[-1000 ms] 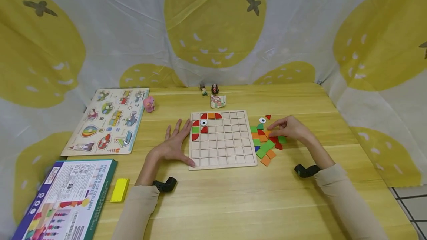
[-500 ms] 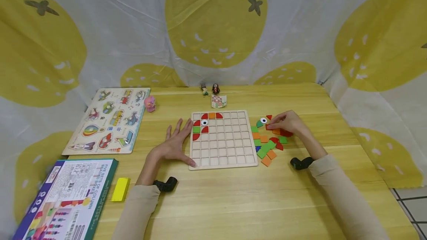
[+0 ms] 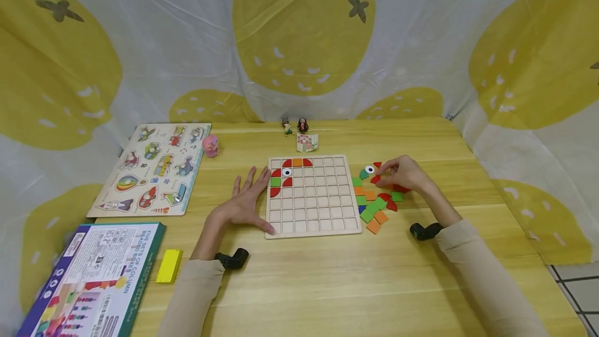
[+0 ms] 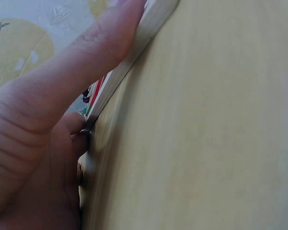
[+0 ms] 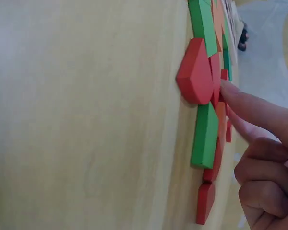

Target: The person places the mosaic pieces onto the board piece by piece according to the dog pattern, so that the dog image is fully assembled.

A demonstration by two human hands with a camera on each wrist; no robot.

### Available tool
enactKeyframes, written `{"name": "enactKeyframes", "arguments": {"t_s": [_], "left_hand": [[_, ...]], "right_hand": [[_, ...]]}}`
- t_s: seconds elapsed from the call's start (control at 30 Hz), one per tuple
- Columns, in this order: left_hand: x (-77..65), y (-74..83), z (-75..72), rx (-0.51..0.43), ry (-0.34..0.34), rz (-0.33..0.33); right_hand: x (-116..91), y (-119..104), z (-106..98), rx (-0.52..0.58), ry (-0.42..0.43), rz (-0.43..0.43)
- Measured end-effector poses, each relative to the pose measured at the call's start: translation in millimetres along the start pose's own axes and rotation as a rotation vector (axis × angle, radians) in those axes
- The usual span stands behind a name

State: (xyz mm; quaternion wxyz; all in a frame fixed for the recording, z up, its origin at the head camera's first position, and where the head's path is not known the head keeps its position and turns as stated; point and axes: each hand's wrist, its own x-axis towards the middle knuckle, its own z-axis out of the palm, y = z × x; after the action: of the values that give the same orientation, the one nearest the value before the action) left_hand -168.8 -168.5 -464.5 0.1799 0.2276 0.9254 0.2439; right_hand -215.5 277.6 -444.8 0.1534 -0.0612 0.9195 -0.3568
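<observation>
My left hand [image 3: 245, 203] is spread along the left edge of the square wooden grid board [image 3: 323, 217], its thumb at the near corner. Several red quarter-round tiles, an orange square, a green square and a round eye tile [image 3: 287, 172] lie in the board's upper left cells. To the right of the board, my right hand [image 3: 403, 174] pinches a red quarter-round tile [image 3: 376, 179] between thumb and forefinger, low over the loose tiles. Its other fingers are curled, as the right wrist view shows. A second eye tile [image 3: 369, 169] lies just beyond the fingertips.
Loose green tiles [image 3: 373, 208] and orange tiles [image 3: 374, 227] lie beside the board. A small pattern card [image 3: 307, 142] and two figurines stand behind it. At left are a picture puzzle [image 3: 154, 170], a pink figure [image 3: 210, 146], a yellow block [image 3: 169, 266] and a box [image 3: 93, 280].
My right hand has moved slightly away from me among the loose tiles, and some orange and red tiles there have shifted. The left hand stays in place on the board.
</observation>
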Motion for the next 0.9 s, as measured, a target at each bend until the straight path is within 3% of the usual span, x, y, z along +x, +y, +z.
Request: {"name": "enactKeyframes", "arguments": {"t_s": [0.43,0.57,0.9], "left_hand": [[-1.1,2.7,-1.5,-0.008,0.002,0.006],[-0.9,3.0,-1.5,-0.004,0.002,0.005],[-1.1,1.5,0.4,-0.011,0.005,0.007]], "right_hand": [[-4.6,3.7,-4.4,-0.065,0.101,0.159],[-3.4,3.7,-4.7,-0.072,0.098,0.139],[1.9,-5.6,4.4,0.039,0.005,0.055]]}}
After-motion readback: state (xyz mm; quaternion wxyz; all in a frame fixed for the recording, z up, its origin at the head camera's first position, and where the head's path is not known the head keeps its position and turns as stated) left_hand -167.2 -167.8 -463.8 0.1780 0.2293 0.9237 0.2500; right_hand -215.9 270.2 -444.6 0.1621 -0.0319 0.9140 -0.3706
